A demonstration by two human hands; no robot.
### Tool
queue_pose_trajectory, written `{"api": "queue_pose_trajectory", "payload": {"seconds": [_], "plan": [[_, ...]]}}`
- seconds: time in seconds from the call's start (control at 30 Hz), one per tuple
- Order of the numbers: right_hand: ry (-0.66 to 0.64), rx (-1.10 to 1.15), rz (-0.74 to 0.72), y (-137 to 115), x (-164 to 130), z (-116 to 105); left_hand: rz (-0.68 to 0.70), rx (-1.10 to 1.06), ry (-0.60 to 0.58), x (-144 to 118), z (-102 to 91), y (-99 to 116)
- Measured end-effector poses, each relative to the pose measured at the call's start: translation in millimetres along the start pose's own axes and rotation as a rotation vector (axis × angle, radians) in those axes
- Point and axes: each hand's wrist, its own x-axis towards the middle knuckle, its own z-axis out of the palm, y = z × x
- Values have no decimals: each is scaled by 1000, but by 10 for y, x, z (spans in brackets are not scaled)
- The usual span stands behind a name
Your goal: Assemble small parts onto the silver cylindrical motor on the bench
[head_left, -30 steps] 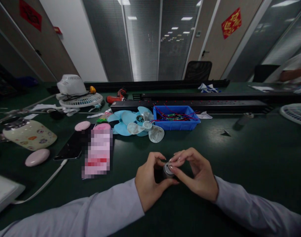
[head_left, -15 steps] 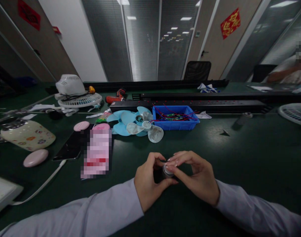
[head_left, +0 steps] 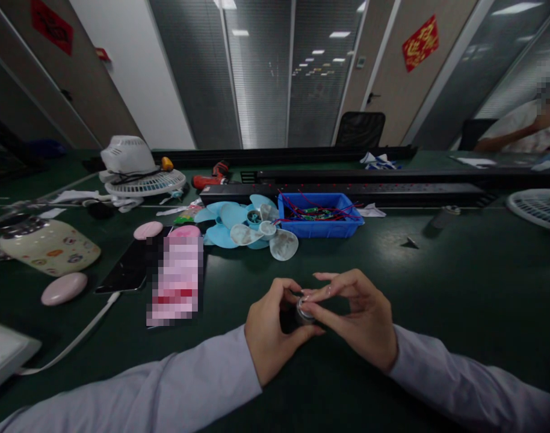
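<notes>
Low in the middle of the head view, a small round cylinder [head_left: 305,308] with a silvery top stands between my hands; its kind cannot be made out. My left hand [head_left: 272,331] curls round its side, thumb in front and fingers behind. From the right, my right hand [head_left: 360,313] has its thumb and index finger closed at the cylinder's top, with the other fingers raised. Fingers hide much of the cylinder. Light-blue fan blades [head_left: 243,225] lie beyond my hands, beside a blue bin [head_left: 322,227] holding red wires and small green parts.
At left lie a pink phone-like item [head_left: 178,276], a black phone [head_left: 130,264] with a white cable, and a cream flask [head_left: 52,246]. Farther back are a white fan [head_left: 130,159] and a red power drill [head_left: 212,175]. A dark cylinder [head_left: 447,216] stands at right; a person [head_left: 519,129] sits beyond.
My right hand's middle and outer fingers have lifted and spread, while its thumb and index finger stay at the cylinder's top. My left hand has barely moved.
</notes>
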Motion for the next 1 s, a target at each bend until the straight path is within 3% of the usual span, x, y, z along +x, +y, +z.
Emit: {"api": "queue_pose_trajectory", "payload": {"seconds": [0.23, 0.5, 0.8, 1.0], "plan": [[-22, -87, -19, 30, -12, -26, 114, 145, -16, 27, -42, 33], [-158, -217, -13, 39, 34, -84, 111, 187, -36, 31, -68, 44], [-343, -66, 41, 47, 41, -195, 96, 178, -11, 18, -64, 63], [-353, 158, 252, 44, -11, -118, 97, 182, -7, 29, -61, 77]]}}
